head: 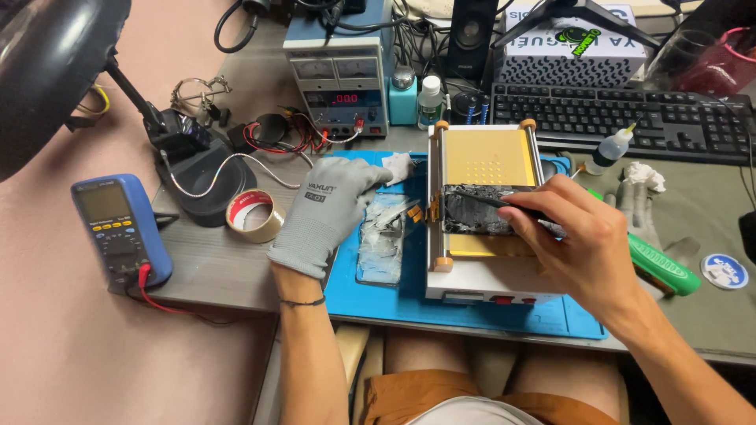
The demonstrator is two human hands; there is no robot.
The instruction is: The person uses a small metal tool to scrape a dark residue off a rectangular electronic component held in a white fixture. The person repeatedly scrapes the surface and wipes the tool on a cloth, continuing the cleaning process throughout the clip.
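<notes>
On the blue silicone work mat [378, 303], we pinch a thin dark tool [504, 203] in our bare right hand [587, 248] against the black cracked phone screen [476, 211] just beyond our fingertips, while our grey-gloved left hand [327, 212] rests, fingers together, beside it.

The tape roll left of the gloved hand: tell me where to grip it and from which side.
Come from above: the tape roll lies flat on the grey table with its open core facing up. Pinch the ring wall, one finger inside the core, thumb outside. Its left side is clear; the gloved left hand crowds the right.

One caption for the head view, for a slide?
Gloved left hand steadies cracked glass; bare right hand works a tool on a dark panel.
</notes>
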